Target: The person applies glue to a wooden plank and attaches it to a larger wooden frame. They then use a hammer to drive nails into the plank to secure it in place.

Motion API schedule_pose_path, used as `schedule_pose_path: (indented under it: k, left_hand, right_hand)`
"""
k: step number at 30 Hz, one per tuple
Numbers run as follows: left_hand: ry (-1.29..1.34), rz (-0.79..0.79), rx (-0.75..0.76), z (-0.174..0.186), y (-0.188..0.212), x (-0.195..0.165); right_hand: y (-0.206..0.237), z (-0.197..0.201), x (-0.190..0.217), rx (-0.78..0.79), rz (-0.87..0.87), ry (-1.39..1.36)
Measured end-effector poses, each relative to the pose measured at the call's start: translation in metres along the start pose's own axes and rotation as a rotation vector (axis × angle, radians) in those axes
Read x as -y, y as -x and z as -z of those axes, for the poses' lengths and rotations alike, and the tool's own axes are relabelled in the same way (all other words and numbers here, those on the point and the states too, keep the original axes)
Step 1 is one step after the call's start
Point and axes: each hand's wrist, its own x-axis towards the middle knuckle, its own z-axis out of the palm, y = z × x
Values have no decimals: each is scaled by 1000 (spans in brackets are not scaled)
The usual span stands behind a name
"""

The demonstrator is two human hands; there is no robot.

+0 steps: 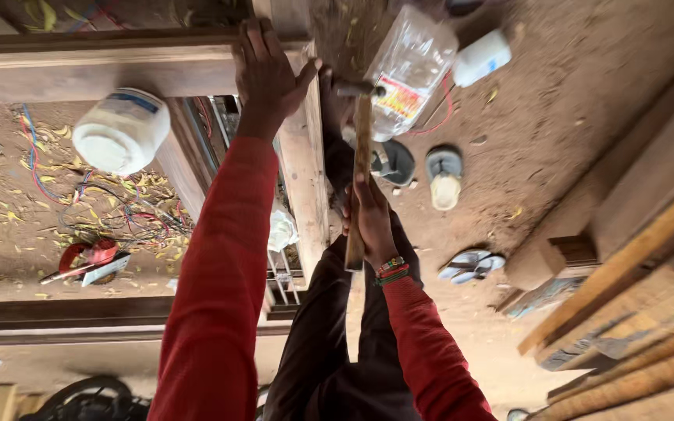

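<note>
Fingers of right hand (370,218) wrapped tight round wooden hammer handle (359,179); left hand (268,74) spread flat, gripping nothing.
Left palm presses far corner of wooden frame (306,179); hammer head just right of it, near clear plastic bottle (409,66).

Wooden-handled hammer (360,168) beside timber frame (303,168)

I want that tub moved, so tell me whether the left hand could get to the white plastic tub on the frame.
Probably yes. The left hand rests flat on the wooden frame, holding nothing, and the white plastic tub sits on the same frame to its side with nothing visible between them.
</note>
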Motion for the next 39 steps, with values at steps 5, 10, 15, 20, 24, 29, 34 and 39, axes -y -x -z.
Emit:
schedule_pose_path:
  k: [5,10,15,20,24,29,34,39]
  left_hand:
    - [-54,24,113,-29,9,8]
    - [-43,143,167,-30,2,3]
    - [-45,16,51,-40,10,9]
    - [-67,51,193,-46,8,13]
    - [-104,123,250,-35,2,7]
    - [-36,147,338,-29,8,-1]
    - [32,187,-72,-61,86,-25]
    - [190,362,153,-117,192,-47]
  right_hand:
    - [-40,-11,-14,117,110,74]
    - [-38,15,-13,86,144,82]
    - [-29,5,-17,-111,124,-27]
    - [-39,7,-10,165,117,273]
    - [-35,36,-1,129,32,259]
    - [-15,62,-10,-13,49,13]
    - [6,118,-36,-158,-7,22]
    - [28,195,-87,-235,-10,-69]
